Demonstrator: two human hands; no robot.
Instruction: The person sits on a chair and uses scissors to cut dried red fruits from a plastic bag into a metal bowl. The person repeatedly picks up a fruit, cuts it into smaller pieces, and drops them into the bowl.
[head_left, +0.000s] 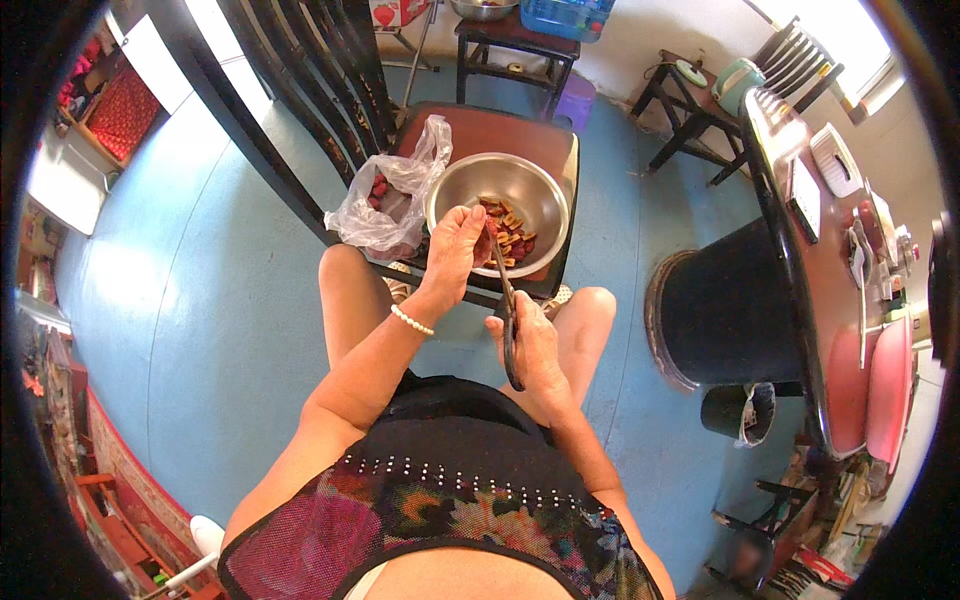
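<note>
My left hand pinches a small dried red fruit, which looks like a jujube, over the near side of a stainless steel bowl. In my right hand is a pair of dark-handled scissors, its blades pointing up to the fruit. Cut fruit pieces with pale insides lie in the bowl. To its left a crumpled clear plastic bag stands with its mouth spread, holding several whole red fruits. Bowl and bag both rest on the brown seat of a wooden chair.
The chair's slatted black back rises on the left. Behind stands a dark stool bearing a blue plastic container. A round table with dishes is at the right, a bin below it. Blue floor surrounds my legs.
</note>
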